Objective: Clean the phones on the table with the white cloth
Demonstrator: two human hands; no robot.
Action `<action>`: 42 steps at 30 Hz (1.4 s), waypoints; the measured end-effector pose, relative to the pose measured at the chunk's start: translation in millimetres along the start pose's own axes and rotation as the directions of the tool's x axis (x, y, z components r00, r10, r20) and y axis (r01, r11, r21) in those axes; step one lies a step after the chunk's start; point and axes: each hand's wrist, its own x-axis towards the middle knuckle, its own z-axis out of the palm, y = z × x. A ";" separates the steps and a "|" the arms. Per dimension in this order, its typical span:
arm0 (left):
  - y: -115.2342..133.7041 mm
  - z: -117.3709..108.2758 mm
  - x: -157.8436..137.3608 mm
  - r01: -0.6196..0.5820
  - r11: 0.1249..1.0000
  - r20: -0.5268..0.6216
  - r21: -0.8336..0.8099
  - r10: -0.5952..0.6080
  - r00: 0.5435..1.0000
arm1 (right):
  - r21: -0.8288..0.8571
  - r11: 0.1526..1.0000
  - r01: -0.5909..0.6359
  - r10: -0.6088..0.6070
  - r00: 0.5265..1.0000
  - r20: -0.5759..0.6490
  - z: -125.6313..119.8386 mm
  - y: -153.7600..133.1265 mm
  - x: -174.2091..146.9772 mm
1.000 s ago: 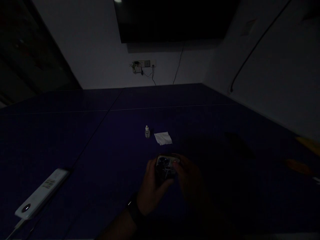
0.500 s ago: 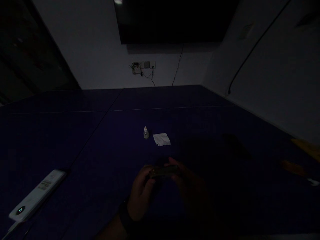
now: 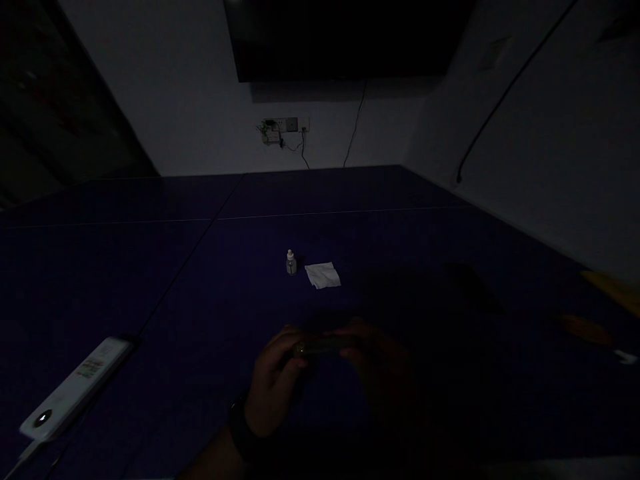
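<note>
- We have the slim dark object directly between our two hands, seen nearly edge-on, its long axis running left to right across our view.
- Our left hand pinches the left end, thumb on the near side, fingers curled over the far side.
- Our right hand pinches the right end, fingers along the upper edge, thumb below; shadow hides the rest of that grip.
- Neither hand is nearer: each meets its own end. We cannot tell whether the object touches the tabletop or hangs above it.
- Ahead of us, near the fingers, lies the white cloth, with the small bottle upright just left of it.
- We judge the roomiest side to be leftward, towards the long white device, well apart.
</note>
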 end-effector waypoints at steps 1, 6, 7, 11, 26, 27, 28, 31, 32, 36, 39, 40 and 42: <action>-2.1 0.9 -0.6 0.037 0.999 -0.027 -0.024 -0.038 0.999 | 0.007 1.000 -0.016 0.016 1.000 0.016 -0.9 3.1 1.7; -9.5 8.2 0.4 0.232 0.868 -0.133 -0.439 -0.318 0.939 | 0.041 0.995 -0.093 0.090 0.994 0.064 -4.0 40.4 2.4; -9.0 9.7 2.0 0.232 0.811 -0.143 -0.536 -0.359 0.922 | 0.037 0.985 -0.171 0.168 0.983 0.071 -3.1 48.7 0.0; -2.5 15.0 11.1 0.165 0.667 -0.207 -0.727 -0.442 0.873 | 0.092 0.904 -0.418 0.398 0.899 0.181 8.7 67.6 -13.7; -17.3 -15.5 -2.8 0.222 0.969 -0.057 -0.107 -0.229 0.972 | -0.208 0.962 0.179 -0.202 0.975 -0.094 -13.4 26.6 5.8; -14.2 -12.8 -2.7 0.197 0.980 -0.010 -0.034 -0.197 0.980 | -0.200 0.961 0.193 -0.209 0.976 -0.064 -11.0 25.3 5.3; -11.1 -8.4 -2.3 0.168 0.986 0.040 0.003 -0.168 0.985 | -0.181 0.966 0.187 -0.199 0.979 -0.050 -7.6 25.7 3.7; -4.6 8.8 -0.9 0.146 0.989 0.000 -0.017 -0.146 0.989 | -0.080 0.995 0.053 -0.062 0.991 -0.119 4.5 33.5 -6.0; -3.8 13.9 -0.8 0.153 0.988 -0.067 -0.027 -0.155 0.986 | -0.031 1.000 -0.003 -0.002 0.987 -0.163 8.0 37.2 -9.9; -3.6 24.3 -4.5 0.130 0.990 -0.164 -0.048 -0.137 0.977 | 0.177 0.981 -0.073 0.114 0.965 -0.234 15.7 49.1 -22.7; -2.4 25.5 -10.6 0.112 0.992 -0.182 -0.065 -0.122 0.976 | 0.240 0.971 -0.011 0.056 0.982 -0.182 15.8 50.3 -26.7; -1.8 26.0 -12.5 0.114 0.991 -0.191 -0.072 -0.125 0.974 | 0.243 0.970 0.004 0.038 0.985 -0.167 15.4 48.9 -27.0; -0.8 27.4 -15.4 0.115 0.989 -0.205 -0.093 -0.132 0.970 | 0.238 0.971 0.016 0.018 0.990 -0.140 14.8 44.1 -26.5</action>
